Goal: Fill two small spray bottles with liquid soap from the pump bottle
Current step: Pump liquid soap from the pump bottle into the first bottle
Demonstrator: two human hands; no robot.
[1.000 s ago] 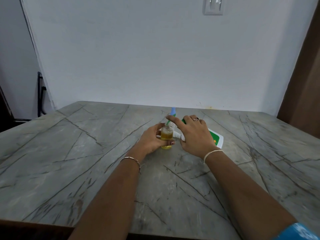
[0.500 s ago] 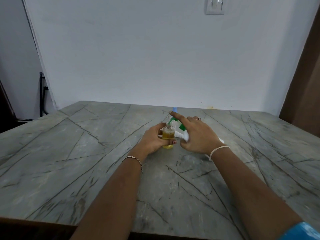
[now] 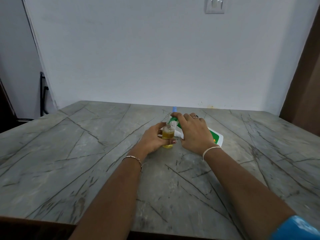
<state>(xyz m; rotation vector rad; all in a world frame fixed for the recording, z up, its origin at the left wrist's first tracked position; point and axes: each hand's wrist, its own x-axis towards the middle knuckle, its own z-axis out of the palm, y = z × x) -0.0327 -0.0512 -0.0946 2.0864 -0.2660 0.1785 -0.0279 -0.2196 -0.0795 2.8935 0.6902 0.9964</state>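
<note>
Right hand [image 3: 194, 134] back over bottle [image 3: 168, 134]

Pump bottle [image 3: 218, 138] mostly hidden behind right hand [image 3: 194, 134] (only green nozzle and a label corner show). Blue object [image 3: 174, 109] behind it: can't identify. Left hand [image 3: 154, 139] covers spray bottle's [image 3: 168, 134] side. Wall switch [image 3: 214, 5] cropped at top.

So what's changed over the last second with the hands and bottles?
The right hand pressed down on the pump bottle half a second ago, hiding its label, and has since risen. The left hand still grips the small bottle under the green spout; soap level looks unchanged.
</note>
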